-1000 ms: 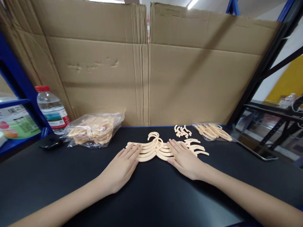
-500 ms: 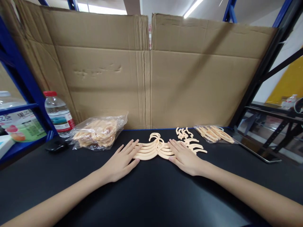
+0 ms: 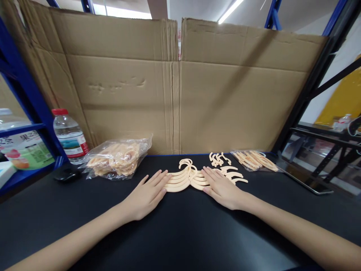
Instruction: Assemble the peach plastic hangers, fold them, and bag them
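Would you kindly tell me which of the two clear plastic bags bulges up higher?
The left bag, beside the red-capped bottle: it is a thick heap, whereas the right bag lies lower and flatter.

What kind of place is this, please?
Probably a workstation in a workshop or storeroom: tall cardboard panels screen the back, a blue metal frame stands at left, and several beige hanger-shaped pieces lie grouped together.

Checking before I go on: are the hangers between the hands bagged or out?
Out: the hangers lie on the black table, with no wrapping around them.
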Demonstrator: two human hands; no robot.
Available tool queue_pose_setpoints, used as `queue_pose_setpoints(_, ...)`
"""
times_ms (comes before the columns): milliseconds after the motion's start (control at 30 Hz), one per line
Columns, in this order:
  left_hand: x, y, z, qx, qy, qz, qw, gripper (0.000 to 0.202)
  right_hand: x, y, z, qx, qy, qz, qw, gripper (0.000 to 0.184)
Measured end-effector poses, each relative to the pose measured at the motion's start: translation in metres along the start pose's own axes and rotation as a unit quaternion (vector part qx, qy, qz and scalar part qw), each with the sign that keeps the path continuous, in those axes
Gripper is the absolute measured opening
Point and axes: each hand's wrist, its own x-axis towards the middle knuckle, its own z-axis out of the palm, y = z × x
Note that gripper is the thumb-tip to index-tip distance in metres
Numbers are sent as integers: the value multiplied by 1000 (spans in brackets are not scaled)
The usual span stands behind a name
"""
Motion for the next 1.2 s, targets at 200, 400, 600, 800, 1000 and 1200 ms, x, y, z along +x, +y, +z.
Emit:
queue_pose_setpoints(200,-6,-5,-9,10,-37,-22,999,49,6,-10,-1,11,-10,-9,1000,70)
queue_pose_setpoints(400,6,-1,2,12,-3,-34,999,49,12,5,1,1,-1,-7,1000,69)
queue_pose_setpoints(600,9,1,8,7,-1,-46,999,51,13,13,6,-12,23,-21,999,65)
queue_pose_setpoints(800,9,-1,9,0,13,-38,999,51,11,15,6,14,53,-22,998,66)
queue_pose_setpoints(1000,0,5,6,-30,121,6,992,44,18,75,-13,31,233,45,971,44)
queue_pose_setpoints(1200,-15,35,-11,-122,84,201,968,31,11,132,-20,-6,178,69,982,35)
